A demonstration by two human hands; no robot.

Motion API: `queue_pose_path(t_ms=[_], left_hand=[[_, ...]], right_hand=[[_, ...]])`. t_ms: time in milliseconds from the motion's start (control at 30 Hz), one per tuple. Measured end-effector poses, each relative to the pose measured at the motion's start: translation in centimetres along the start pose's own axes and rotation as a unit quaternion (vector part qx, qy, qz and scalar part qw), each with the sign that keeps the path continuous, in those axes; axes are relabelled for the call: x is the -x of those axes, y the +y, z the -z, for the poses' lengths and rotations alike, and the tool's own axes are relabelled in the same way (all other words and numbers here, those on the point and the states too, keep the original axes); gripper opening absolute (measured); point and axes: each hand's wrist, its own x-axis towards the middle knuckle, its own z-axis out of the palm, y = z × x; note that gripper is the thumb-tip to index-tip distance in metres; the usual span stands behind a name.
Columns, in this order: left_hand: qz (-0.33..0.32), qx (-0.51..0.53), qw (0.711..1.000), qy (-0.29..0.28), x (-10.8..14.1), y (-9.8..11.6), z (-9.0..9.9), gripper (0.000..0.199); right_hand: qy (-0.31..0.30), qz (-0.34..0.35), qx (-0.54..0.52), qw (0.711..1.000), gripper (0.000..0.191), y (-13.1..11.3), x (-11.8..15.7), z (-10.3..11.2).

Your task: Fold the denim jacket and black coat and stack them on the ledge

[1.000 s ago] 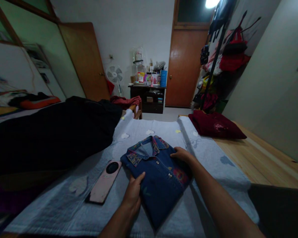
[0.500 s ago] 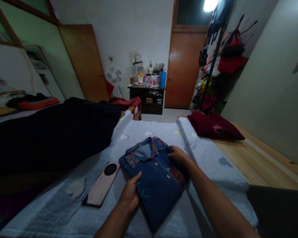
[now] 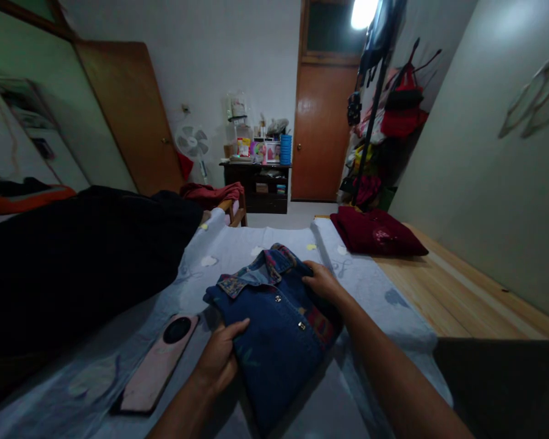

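Observation:
Between my hands is a folded denim shirt (image 3: 279, 335), dark blue with a floral-patterned collar and metal buttons. My left hand (image 3: 219, 356) grips its left edge, thumb on top and fingers underneath. At the upper right side, near the shoulder, my right hand (image 3: 321, 281) is closed on the fabric; part of its fingers is hidden. The shirt's collar points away from me, and it appears slightly raised over the pale blue bedsheet (image 3: 348, 396). A pink phone (image 3: 158, 366) with a round black camera ring lies to the left of my left hand.
A large black garment or cloth (image 3: 82, 262) covers the left side. On the wooden board (image 3: 421, 292) at right rests a folded maroon garment (image 3: 377, 231). Farther back stand a dark cabinet (image 3: 274, 204), a fan (image 3: 193, 143) and a wooden door (image 3: 324, 134).
The view has turned to the right, so the room shifts left in the picture. Both hands keep their hold on the shirt, which seems lifted a little from the bed.

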Motion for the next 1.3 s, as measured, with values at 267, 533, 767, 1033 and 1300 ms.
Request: queue_pose_path(t_ms=[267, 533, 767, 1033, 1300], left_hand=[[0.004, -0.041, 0.998, -0.057, -1.2, 1.3, -6.8, 0.050], [0.013, -0.072, 0.982, -0.172, -4.5, 1.8, -16.6, 0.044], [0.054, -0.102, 0.954, -0.278, -9.8, 1.5, -26.5, 0.037], [0.099, -0.175, 0.917, -0.344, -17.3, 0.4, -36.6, 0.027], [0.091, -0.226, 0.893, -0.378, -24.6, -0.8, -43.7, 0.025]], right_hand=[[0.066, 0.013, -0.057, 0.996, 0.046, 1.0, 0.3, 6.8], [0.135, -0.007, -0.062, 0.989, 0.045, 3.4, 0.0, 15.9], [0.208, -0.051, -0.032, 0.976, 0.044, 6.4, -1.5, 23.9], [0.305, -0.101, 0.001, 0.947, 0.047, 11.6, -4.9, 30.4], [0.368, -0.103, 0.034, 0.924, 0.048, 17.8, -9.1, 33.9]])
